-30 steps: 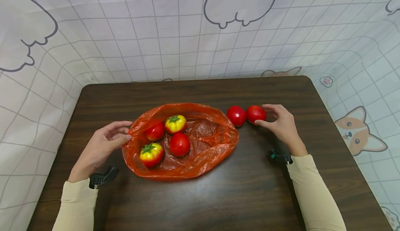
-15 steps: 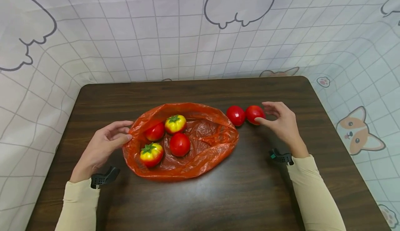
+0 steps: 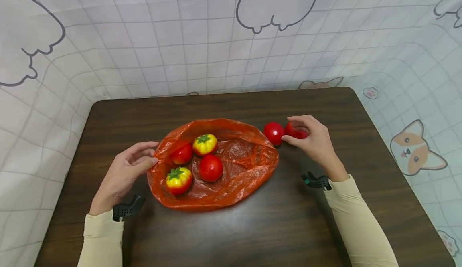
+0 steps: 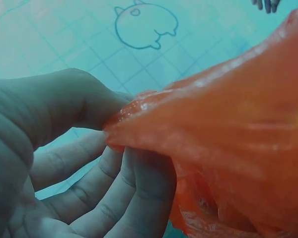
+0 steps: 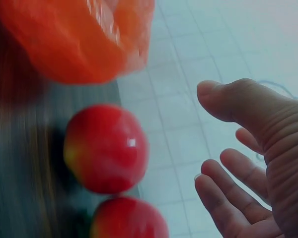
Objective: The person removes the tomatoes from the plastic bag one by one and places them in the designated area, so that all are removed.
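1. The two loose ones, inner tomato (image 3: 273, 133) and outer tomato (image 3: 296, 131), look glossy and smooth, so I'd bet light, stiff, kinda slippery. I'd cup either around its fattest part, thumb opposite fingers.
2. The bag (image 3: 234, 195) is thin and crinkly, probably floppy and easy to tear. Rim's the spot to grab.
3. Left hand (image 3: 125, 171) has the rim pinched between thumb and fingers, at the bag's 9 o'clock.
4. Right hand (image 3: 318, 144) is spread, holding nothing; its wrist view shows it apart from both tomatoes.
5. From the head view, outer tomato shows in the thumb-finger gap, partly covered; inner tomato's just past the thumb tip toward 9 o'clock. Both are at the bag's 2 o'clock, on the table (image 3: 274, 227).
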A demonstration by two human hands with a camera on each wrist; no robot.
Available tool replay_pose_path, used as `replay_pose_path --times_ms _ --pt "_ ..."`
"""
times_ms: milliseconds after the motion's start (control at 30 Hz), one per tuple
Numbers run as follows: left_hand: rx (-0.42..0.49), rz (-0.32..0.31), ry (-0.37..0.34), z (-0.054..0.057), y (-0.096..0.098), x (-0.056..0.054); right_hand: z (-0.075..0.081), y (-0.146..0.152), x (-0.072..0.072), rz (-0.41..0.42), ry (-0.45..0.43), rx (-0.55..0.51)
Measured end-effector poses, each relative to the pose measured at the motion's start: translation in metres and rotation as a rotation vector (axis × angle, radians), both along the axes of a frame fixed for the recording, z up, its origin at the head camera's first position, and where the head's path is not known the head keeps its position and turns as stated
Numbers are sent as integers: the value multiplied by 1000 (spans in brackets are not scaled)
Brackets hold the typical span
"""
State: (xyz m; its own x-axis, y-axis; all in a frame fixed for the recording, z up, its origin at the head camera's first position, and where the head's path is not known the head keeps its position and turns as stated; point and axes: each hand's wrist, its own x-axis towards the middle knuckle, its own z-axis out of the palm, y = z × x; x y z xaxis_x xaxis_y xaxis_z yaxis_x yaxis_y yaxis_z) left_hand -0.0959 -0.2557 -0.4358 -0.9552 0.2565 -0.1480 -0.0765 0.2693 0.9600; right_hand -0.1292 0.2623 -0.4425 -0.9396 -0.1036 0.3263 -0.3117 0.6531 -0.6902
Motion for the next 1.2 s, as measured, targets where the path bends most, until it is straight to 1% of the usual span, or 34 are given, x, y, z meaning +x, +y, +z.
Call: replay_pose_path --times_ms 133,267,367,467,667,833,1033,1133,1200 --pt "50 17 1 -3 1 0 3 -15 -1 40 -3 29" --pt "56 16 0 -5 2 -1 3 -29 -3 85 -24 -5" --pt "55 6 0 -7 3 -1 3 -40 -6 125 -24 -23" --pt "83 0 -9 -8 4 -2 5 -52 -8 165 -17 -24" --pt "108 5 -26 -9 4 -2 5 -80 -9 258 -46 -44" --pt "104 0 -31 -8 5 -4 4 -100 -8 319 -68 -44" --pt "130 2 -27 -7 5 -4 3 -113 -5 345 -134 -90" --pt "146 3 -26 -8 4 -2 0 -119 -5 370 -143 -96" --pt "151 9 -27 -9 3 -1 -3 -123 -4 389 -131 -84"
